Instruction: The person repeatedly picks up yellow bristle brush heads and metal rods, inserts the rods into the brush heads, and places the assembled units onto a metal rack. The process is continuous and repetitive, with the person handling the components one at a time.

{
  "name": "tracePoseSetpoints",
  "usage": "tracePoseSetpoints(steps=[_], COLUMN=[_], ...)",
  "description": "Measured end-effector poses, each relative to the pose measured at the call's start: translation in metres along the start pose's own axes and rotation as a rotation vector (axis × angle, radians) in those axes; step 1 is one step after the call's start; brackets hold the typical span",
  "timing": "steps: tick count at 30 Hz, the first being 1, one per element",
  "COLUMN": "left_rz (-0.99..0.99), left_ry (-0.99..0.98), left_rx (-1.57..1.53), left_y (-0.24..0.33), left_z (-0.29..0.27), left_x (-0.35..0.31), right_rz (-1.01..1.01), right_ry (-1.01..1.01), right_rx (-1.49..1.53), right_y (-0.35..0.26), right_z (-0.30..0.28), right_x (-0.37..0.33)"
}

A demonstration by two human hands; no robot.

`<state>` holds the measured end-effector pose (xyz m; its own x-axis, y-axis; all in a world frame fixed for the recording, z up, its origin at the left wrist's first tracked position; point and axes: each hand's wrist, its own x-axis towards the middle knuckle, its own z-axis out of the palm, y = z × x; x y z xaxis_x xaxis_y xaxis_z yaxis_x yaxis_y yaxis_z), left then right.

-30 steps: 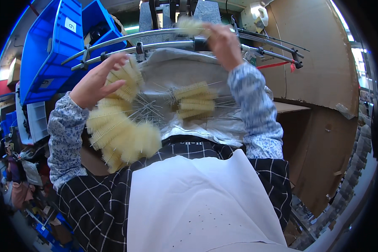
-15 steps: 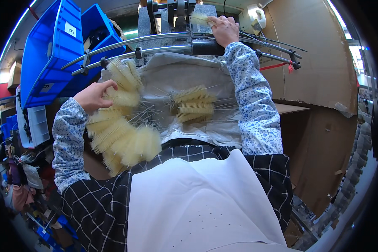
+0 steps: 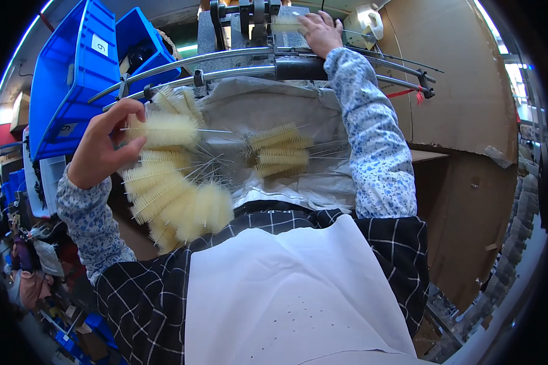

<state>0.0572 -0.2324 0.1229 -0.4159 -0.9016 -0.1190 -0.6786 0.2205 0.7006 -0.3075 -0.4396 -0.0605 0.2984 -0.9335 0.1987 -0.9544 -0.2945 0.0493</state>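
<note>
Left hand (image 3: 100, 151) just changed: half a second ago it was at the fan (image 3: 164, 198) with no brush singled out. I've now got it round the left end of one brush, the left brush (image 3: 170, 129). Thumb and index part-open, one each side of the bristles; can't tell if they're pressing. Its wire points right, over the grey cloth (image 3: 256, 97). So both hands are on brushes at once.

Right hand (image 3: 321, 36): up past the cloth's far edge, beyond the rails (image 3: 237, 73). Index at the right end of the right brush (image 3: 286, 23), looks like a pinch; thumb hidden. Other fingers spread, straighter than half a second ago. Brush lies about level in front of the machine (image 3: 207, 27), wire now showing out to the right. Can't tell if its left end touches.

Rest of the fan curves along the cloth's left edge. Small bunch (image 3: 280, 157) mid-cloth, unmoved.
</note>
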Motion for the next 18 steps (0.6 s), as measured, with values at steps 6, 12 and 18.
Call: tracePoseSetpoints(steps=[6, 12, 18], left_rz=[0.040, 0.128, 0.070], left_ry=[0.101, 0.163, 0.236], left_rx=[-0.080, -0.110, -0.135], left_y=[-0.013, -0.020, -0.010], left_z=[-0.022, -0.034, -0.031], left_x=[-0.030, -0.037, -0.040], right_rz=[0.281, 0.258, 0.231], right_ry=[0.102, 0.171, 0.156], right_rx=[0.106, 0.234, 0.267], right_y=[0.026, 0.029, -0.005], right_z=[-0.015, -0.005, -0.002], right_x=[-0.033, -0.035, -0.025])
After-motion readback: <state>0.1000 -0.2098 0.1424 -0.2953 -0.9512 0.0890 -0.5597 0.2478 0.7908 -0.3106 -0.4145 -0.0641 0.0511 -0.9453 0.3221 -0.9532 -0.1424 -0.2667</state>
